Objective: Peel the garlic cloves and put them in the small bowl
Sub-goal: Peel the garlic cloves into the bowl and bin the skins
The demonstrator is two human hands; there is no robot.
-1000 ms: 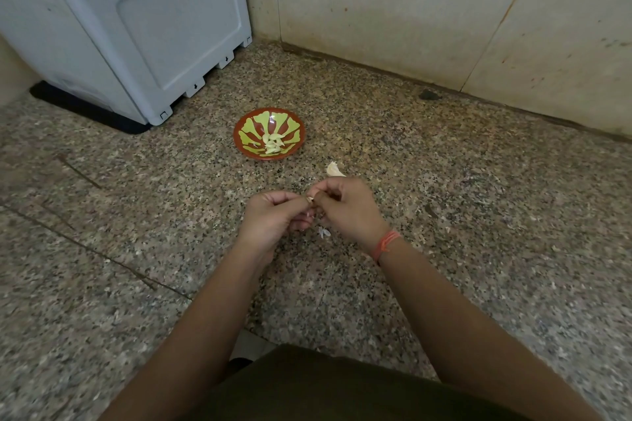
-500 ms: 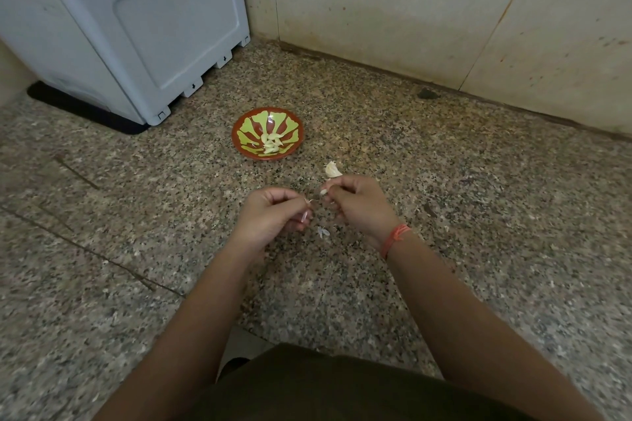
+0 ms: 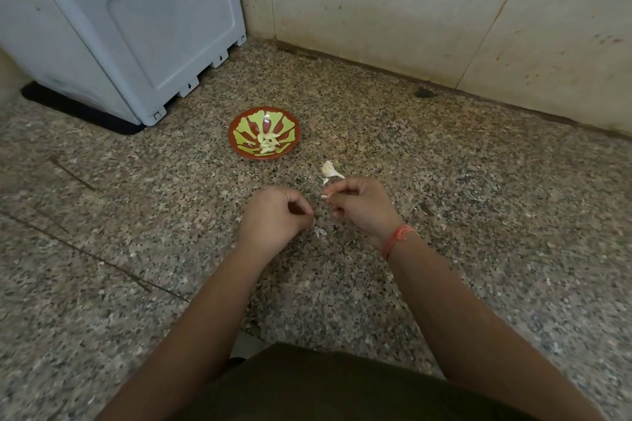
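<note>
The two hands are apart, just beside each other over the speckled granite surface. The right hand is clamped on a garlic clove; only its pale tip peeps out between thumb and forefinger. That fingertip pinch probably leaves most of the clove free for the skin to be worked off.

The left hand has its fingers curled in with the thumb near the forefinger. Whether it holds a sliver of skin or nothing at all I cannot tell.

A flake of papery skin lies on the granite between the hands, at about 6 o'clock from the clove. This seems to be where the peelings are let fall.

The rest of the garlic head lies at 12 o'clock from the right hand, near enough to break off another clove without stretching.

The small bowl, red with green leaf shapes, sits at about 11 o'clock from the hands. A little heap of peeled cloves lies at its centre. It is kept apart from the scraps, likely so that skins stay out. A grey plastic bin stands in the corner at 10 o'clock.
</note>
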